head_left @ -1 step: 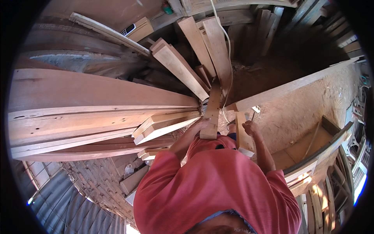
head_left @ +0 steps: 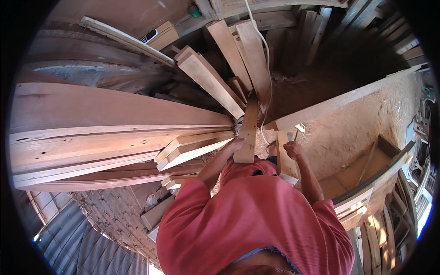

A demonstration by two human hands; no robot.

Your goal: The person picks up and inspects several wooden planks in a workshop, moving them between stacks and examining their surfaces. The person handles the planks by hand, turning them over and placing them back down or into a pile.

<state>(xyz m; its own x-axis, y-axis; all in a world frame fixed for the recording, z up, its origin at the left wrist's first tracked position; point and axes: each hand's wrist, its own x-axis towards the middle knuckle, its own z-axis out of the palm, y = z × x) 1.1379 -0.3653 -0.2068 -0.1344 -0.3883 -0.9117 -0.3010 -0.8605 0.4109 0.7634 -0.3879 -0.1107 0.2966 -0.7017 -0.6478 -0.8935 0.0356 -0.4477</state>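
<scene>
My left hand [head_left: 236, 145] is closed on the left edge of a wooden plank [head_left: 248, 133], which runs away from my lap between the stacked boards. On the right, my right hand [head_left: 293, 149] is closed around a thin tool [head_left: 296, 134]; a pale piece shows by its far end, and its kind cannot be made out. Just left of that hand stands a shorter wooden block [head_left: 283, 153], close to my leg. A foot shows partly between the plank and this block.
Large boards [head_left: 114, 110] fill the left side, with cut beams [head_left: 208, 85] leaning ahead. A pale cable [head_left: 269, 68] hangs down the middle. A long board [head_left: 348, 98] crosses the dirt floor at right, near a wooden frame [head_left: 366, 176]. A phone [head_left: 149, 35] lies at the far left.
</scene>
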